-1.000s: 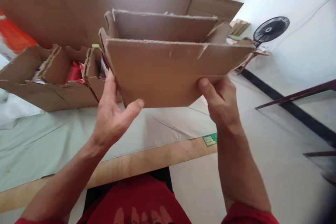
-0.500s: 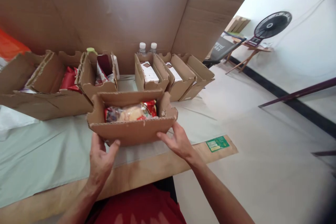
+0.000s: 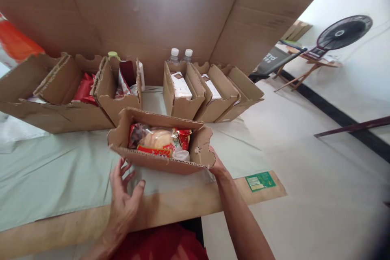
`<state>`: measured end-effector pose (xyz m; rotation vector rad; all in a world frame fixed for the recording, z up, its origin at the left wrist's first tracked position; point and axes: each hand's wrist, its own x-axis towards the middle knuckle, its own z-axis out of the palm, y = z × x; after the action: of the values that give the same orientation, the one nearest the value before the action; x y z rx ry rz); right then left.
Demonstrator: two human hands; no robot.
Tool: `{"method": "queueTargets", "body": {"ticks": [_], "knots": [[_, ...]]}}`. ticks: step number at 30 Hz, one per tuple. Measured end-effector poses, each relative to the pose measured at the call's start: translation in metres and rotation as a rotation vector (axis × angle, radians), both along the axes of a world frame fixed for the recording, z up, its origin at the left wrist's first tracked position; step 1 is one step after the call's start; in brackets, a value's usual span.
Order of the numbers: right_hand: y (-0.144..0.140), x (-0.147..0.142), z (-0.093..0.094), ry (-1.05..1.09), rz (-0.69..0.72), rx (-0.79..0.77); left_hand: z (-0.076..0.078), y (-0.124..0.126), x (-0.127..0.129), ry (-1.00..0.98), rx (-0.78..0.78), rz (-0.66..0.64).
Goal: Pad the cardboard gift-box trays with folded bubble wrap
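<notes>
An open cardboard box is in front of me over the near part of the table, its right end turned towards me. Inside lie food packets in clear and red wrapping and a crumpled whitish plastic piece. My right hand grips the box at its right end, its fingers mostly hidden behind the cardboard. Just below the box's left front corner is my left hand, fingers curved and spread, with nothing in it.
Behind stand several cardboard bins, some with red packets or white boxes. Two clear bottles and a tall cardboard panel are further back. A green label marks the table's right corner; a fan stands beyond.
The box has turned and tilted, showing more of its contents. My left hand has let go and dropped away from it. My right hand has shifted round its right end. The view has moved slightly.
</notes>
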<state>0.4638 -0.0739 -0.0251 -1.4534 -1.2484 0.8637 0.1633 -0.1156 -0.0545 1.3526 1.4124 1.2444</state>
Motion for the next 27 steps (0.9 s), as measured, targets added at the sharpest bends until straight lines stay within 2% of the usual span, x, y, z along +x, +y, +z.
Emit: {"method": "queueTargets", "body": {"ticks": [3, 7, 10, 14, 18, 20, 23, 24, 27], "knots": [[-0.011, -0.004, -0.007, 0.071, 0.084, -0.031, 0.003, 0.031, 0.024, 0.02, 0.095, -0.136], [-0.028, -0.015, -0.027, 0.033, 0.005, -0.065, 0.002, 0.058, 0.046, 0.063, 0.183, -0.34], [-0.036, -0.028, -0.036, -0.072, -0.086, -0.075, -0.001, 0.066, 0.048, 0.04, 0.203, -0.393], [-0.037, -0.047, -0.031, -0.197, -0.074, -0.055, -0.001, 0.081, 0.038, 0.006, 0.217, -0.419], [-0.016, -0.06, -0.015, -0.387, -0.108, -0.098, 0.008, 0.099, 0.024, 0.016, 0.231, -0.445], [0.003, -0.065, -0.008, -0.495, -0.137, -0.132, 0.014, 0.098, 0.02, 0.051, 0.276, -0.351], [0.037, -0.072, 0.002, -0.653, -0.149, -0.224, 0.02, 0.086, 0.018, 0.138, 0.342, -0.131], [0.048, -0.075, 0.004, -0.694, -0.151, -0.257, 0.022, 0.085, 0.02, 0.161, 0.343, -0.103], [0.074, -0.08, 0.008, -0.721, -0.141, -0.288, 0.026, 0.096, 0.03, 0.18, 0.254, -0.179]]}}
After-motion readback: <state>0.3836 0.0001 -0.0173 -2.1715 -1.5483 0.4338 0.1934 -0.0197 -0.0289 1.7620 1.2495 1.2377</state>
